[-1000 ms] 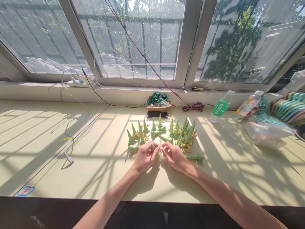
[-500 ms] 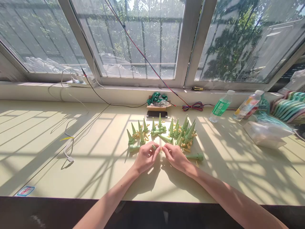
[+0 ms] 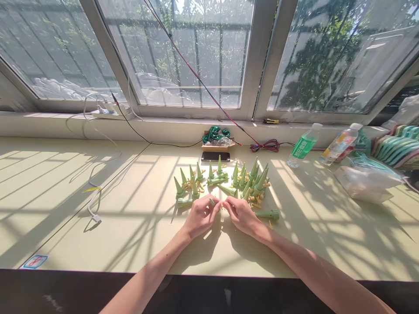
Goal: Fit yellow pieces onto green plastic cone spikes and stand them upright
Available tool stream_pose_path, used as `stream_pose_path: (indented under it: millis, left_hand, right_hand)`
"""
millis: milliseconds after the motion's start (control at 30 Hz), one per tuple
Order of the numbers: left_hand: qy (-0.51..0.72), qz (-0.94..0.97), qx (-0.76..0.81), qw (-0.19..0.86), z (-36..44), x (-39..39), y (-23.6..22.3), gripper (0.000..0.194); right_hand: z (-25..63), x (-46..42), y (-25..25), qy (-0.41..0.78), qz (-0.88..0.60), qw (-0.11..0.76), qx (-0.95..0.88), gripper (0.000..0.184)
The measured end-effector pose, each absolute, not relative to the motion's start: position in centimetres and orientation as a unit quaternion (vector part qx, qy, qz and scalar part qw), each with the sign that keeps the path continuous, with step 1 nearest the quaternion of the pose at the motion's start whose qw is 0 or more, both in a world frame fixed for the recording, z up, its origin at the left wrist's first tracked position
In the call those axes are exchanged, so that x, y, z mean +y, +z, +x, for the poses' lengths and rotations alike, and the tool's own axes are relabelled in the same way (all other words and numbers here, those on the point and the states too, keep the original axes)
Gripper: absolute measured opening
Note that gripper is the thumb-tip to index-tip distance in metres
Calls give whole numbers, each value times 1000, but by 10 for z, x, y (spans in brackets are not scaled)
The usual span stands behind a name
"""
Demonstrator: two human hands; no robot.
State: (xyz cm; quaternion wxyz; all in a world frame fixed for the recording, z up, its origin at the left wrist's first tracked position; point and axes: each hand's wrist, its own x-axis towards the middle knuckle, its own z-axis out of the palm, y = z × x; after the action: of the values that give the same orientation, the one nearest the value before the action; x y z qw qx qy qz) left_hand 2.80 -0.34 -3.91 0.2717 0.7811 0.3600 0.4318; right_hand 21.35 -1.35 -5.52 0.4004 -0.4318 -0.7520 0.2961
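Observation:
My left hand point(image 3: 202, 215) is closed round a green cone-shaped piece point(image 3: 212, 202), whose tip shows above the fingers. Close beside it, my right hand point(image 3: 240, 213) pinches a small yellow piece point(image 3: 222, 204) between thumb and forefinger; the fingers hide most of it. The fingertips of both hands nearly meet over the table. Behind them stand several green pointed cones point(image 3: 258, 184), with small yellow pegs point(image 3: 256, 201) scattered among them. A green tube with a ridged end point(image 3: 271, 214) lies by my right wrist, and another green tube point(image 3: 185, 203) lies left of my left hand.
A black phone point(image 3: 215, 156) lies behind the cones, before a small box point(image 3: 214, 148) with green ribbon. Two bottles, one with a green label point(image 3: 304, 147), and a plastic bag point(image 3: 365, 183) stand to the right. A white cable point(image 3: 94, 205) crosses the table point(image 3: 131, 244) at left.

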Motion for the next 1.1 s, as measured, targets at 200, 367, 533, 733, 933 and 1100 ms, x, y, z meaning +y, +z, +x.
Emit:
stream_pose_path:
  millis: [200, 367, 533, 733, 933, 1100]
  left_hand:
    - [440, 766, 373, 284, 28, -3, -41, 22]
    - [444, 753, 393, 285, 27, -1, -42, 18]
    - [442, 773, 371, 264, 27, 0, -42, 20]
    - [434, 789, 353, 254, 26, -2, -40, 21]
    - [425, 794, 350, 258, 25, -2, -40, 22]
    - [451, 765, 377, 263, 23, -2, -39, 23]
  right_hand:
    - [213, -15, -53, 310, -437, 409, -739, 35]
    - [213, -16, -54, 344, -428, 394, -737, 23]
    - [214, -15, -56, 328, -420, 398, -746, 26]
    - [213, -14, -54, 306, -433, 388, -754, 36]
    - [211, -13, -56, 301, -441, 400, -745, 42]
    - [209, -14, -53, 306, -450, 420, -726, 42]
